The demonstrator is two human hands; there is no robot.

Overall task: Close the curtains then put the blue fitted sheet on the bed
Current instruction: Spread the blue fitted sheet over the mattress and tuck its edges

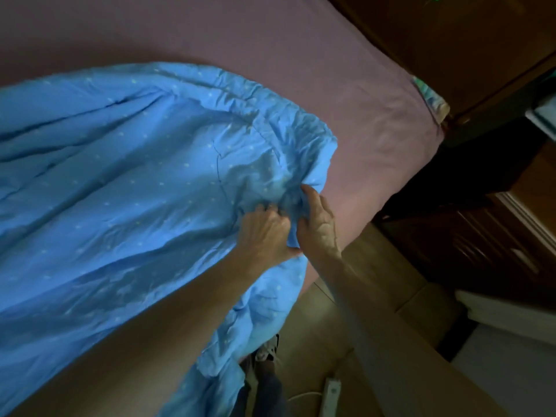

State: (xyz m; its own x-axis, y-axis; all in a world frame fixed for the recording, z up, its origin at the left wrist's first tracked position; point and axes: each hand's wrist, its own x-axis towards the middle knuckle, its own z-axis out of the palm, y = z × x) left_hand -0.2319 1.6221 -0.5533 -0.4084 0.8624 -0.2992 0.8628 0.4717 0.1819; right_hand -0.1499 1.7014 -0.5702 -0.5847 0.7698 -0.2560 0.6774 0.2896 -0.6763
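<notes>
While the pale-dotted blue fitted sheet lies rumpled across the mauve-covered bed, the left hand and right hand bunch its gathered corner, fingers curled into the fabric.

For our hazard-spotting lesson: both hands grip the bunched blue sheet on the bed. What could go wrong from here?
1. The left hand and right hand grip the blue fitted sheet in one bunch, well short of the bed corner. Stretched there, the edge might slip back off.
2. Slack sheet hangs over the bedside toward the floor and could be stepped on.
3. A power strip lies on the floor nearby, a possible trip.
</notes>
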